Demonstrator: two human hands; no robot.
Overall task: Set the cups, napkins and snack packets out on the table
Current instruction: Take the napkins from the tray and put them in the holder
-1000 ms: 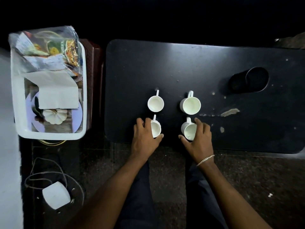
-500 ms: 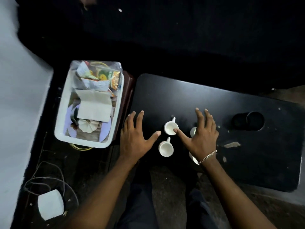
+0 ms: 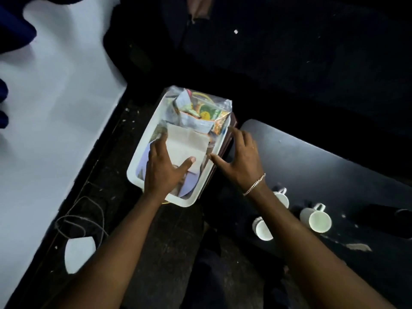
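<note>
Two bare hands over the white rectangular plastic tray (image 3: 136,166), which sits left of the black tabletop (image 3: 316,166). Left hand (image 3: 163,168) is spread flat, palm down, fingers on the near-left part of the folded white paper napkins (image 3: 186,144), thumb across their near edge; can't tell if it's actually gripping them. Right hand (image 3: 242,156), thin chain bracelet (image 3: 254,184) on the wrist, is open with fingers apart above the tray's right rim, holding nothing. Clear plastic bag of colourful snack packets (image 3: 201,112) lies at the far end of the tray, partly overlapping the napkins. Packets show yellow, green and orange print; any writing is too blurred to read, no brand legible. Three white ceramic handled cups visible on the near part of the table: one (image 3: 315,218) in full view, one (image 3: 262,228) and one (image 3: 282,197) partly hidden behind the right forearm. White rounded device (image 3: 79,253) with a looped cable lies on the dark floor, near left.
</note>
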